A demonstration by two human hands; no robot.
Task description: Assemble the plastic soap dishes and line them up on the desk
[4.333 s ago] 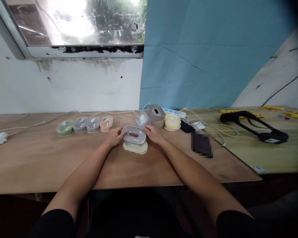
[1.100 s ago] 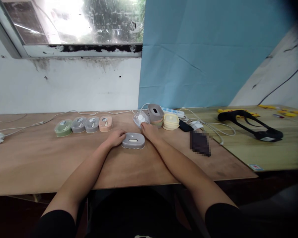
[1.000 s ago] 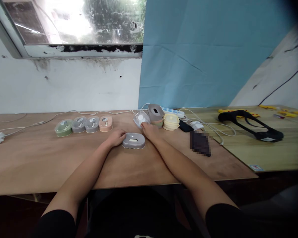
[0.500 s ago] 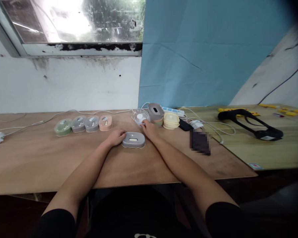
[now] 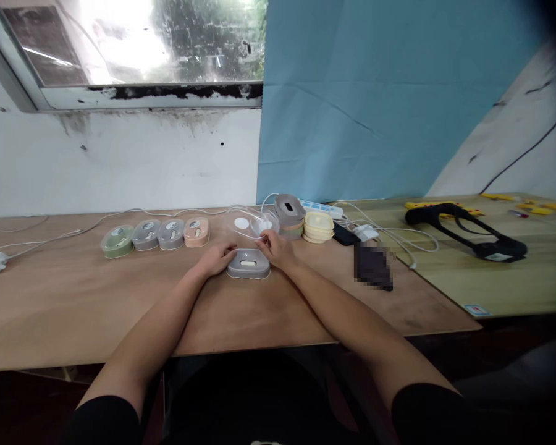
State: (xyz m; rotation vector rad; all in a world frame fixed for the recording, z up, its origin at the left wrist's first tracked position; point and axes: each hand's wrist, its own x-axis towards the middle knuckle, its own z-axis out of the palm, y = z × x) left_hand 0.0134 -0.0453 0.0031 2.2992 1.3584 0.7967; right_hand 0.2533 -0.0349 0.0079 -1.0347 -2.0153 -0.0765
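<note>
A grey soap box (image 5: 248, 264) without a lid, pale in its middle slot, sits on the brown table in front of me. My left hand (image 5: 219, 257) rests at its left back corner, fingers curled against the edge. In my right hand (image 5: 274, 248), thumb and fingers pinch a clear plastic lid (image 5: 241, 223) with a round white sticker, tilted behind the grey box. More clear lids (image 5: 267, 220) lie just behind my right fingers; how many is hard to see. Right of them stand stacked box bottoms, a grey one (image 5: 289, 209) on top, and a stack of cream trays (image 5: 319, 226).
To the left, lidded soap boxes stand in a row: one green (image 5: 118, 241), two grey (image 5: 146, 235) and one peach (image 5: 196, 232). A phone (image 5: 345, 233), a power strip (image 5: 322, 209) and white cables lie at the right. A black headset strap (image 5: 467, 232) rests on the adjoining table.
My right hand has brought one clear lid leftward off the other lids, and its sticker now shows behind the grey box. My left hand stays at the box.
</note>
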